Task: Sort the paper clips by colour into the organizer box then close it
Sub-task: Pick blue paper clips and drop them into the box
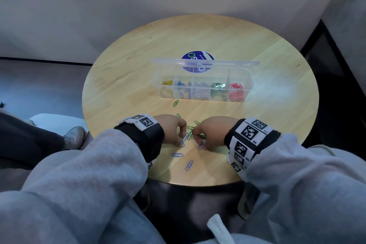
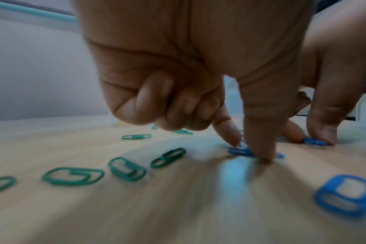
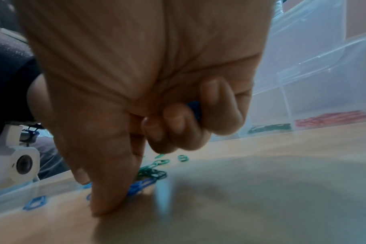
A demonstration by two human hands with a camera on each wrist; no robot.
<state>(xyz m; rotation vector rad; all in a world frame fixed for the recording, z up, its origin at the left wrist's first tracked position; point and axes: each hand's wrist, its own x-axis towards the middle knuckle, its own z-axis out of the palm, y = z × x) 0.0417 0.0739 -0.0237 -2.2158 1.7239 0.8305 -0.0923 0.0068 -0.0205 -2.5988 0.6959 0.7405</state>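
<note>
We are pinching one blue clip (image 1: 184, 139) under each hand, left hand (image 1: 172, 128) and right hand (image 1: 210, 132), fingers curled, near the box (image 1: 202, 83); the left one's long axis is pointing boxward.

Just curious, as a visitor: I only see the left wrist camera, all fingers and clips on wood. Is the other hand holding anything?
Observer: Yes. The right hand has a blue paper clip tucked under its curled fingers.
Operator: Where do the clips go?
Observer: Into a clear plastic organizer box further back on the round wooden table. Its lid stands open.
Operator: Anything in it yet?
Observer: Five colours, one per compartment, from yellow clips at the left end to red clips at the right.
</note>
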